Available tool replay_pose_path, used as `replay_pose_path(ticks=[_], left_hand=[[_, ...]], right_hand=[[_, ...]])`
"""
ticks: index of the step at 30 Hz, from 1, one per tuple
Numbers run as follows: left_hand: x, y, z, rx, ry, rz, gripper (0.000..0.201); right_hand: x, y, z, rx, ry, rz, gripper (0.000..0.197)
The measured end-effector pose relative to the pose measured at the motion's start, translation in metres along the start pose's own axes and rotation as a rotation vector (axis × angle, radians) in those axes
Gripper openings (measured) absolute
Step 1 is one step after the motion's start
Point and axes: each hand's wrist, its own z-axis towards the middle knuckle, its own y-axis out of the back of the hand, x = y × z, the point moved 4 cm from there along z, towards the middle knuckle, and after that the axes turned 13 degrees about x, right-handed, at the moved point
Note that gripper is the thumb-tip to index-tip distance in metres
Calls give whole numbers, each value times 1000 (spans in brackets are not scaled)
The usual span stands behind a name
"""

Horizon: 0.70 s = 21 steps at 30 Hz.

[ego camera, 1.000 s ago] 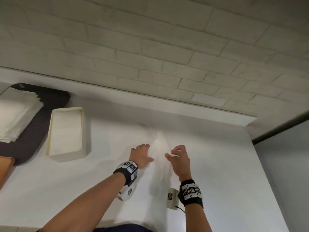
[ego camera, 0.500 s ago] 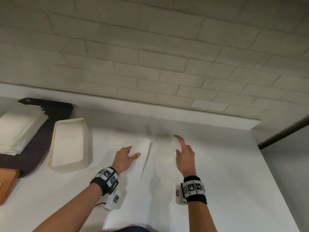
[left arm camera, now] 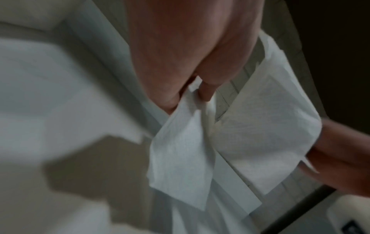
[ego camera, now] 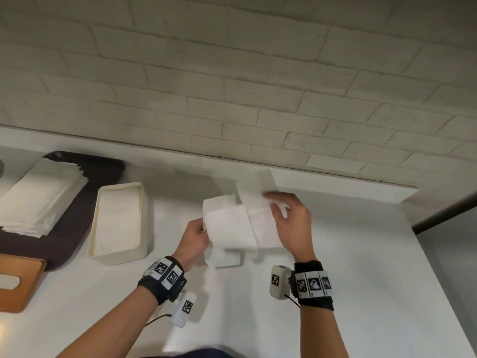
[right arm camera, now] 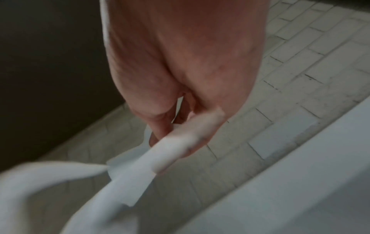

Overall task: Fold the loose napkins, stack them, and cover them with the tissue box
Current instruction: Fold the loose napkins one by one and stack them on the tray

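1. A tan box with a slot [ego camera: 15, 282] is sitting at the far left edge of the white tabletop [ego camera: 361, 293].
2. A stack of folded white napkins [ego camera: 38, 197] is lying on a dark rounded tray [ego camera: 77, 223].
3. A cream rectangular tissue box [ego camera: 120, 220], open side up, is standing just beside the tray.
4. The left hand [ego camera: 192, 241] is pinching one edge of a loose white paper napkin [ego camera: 232, 226], held above the tabletop.
5. The right hand [ego camera: 291, 223] is gripping the napkin's other side, fingers [right arm camera: 160, 125] curled around it.
6. A white brick wall [ego camera: 232, 73] is running behind the tabletop.
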Motion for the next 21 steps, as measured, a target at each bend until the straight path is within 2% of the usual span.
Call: replay_pose_path(ticks=[4,5,7,9,10,12,15,17,21], left_hand=[[6,25,0,-209,32,84,27],[6,30,-1,-249,42,101,24],[1,39,-4,-290,57,136,21],[-7,43,-7,-259,49,102,31],[-12,41,-9,-225,38,69,29],[-29,30,-16,-113,-19,-18,17],[-57,11,-29,49,-101,-141,28],[-70,3,-35,69,-71,-182,28],[-78,-3,-40,12,40,-351,34]], right_hand=[[-61,-27,-5,150,-206,-249,43],[-66,-30,-9,172,-245,-288,45],[-58,-30,-14,150,-221,-319,53],[-26,-26,-17,144,-108,-238,59],[-5,-24,-19,170,-51,-159,62],[40,-24,-25,255,42,96,64],[87,-28,-36,388,99,503,65],[94,-36,-40,429,97,546,69],[72,-61,-45,406,18,379,74]])
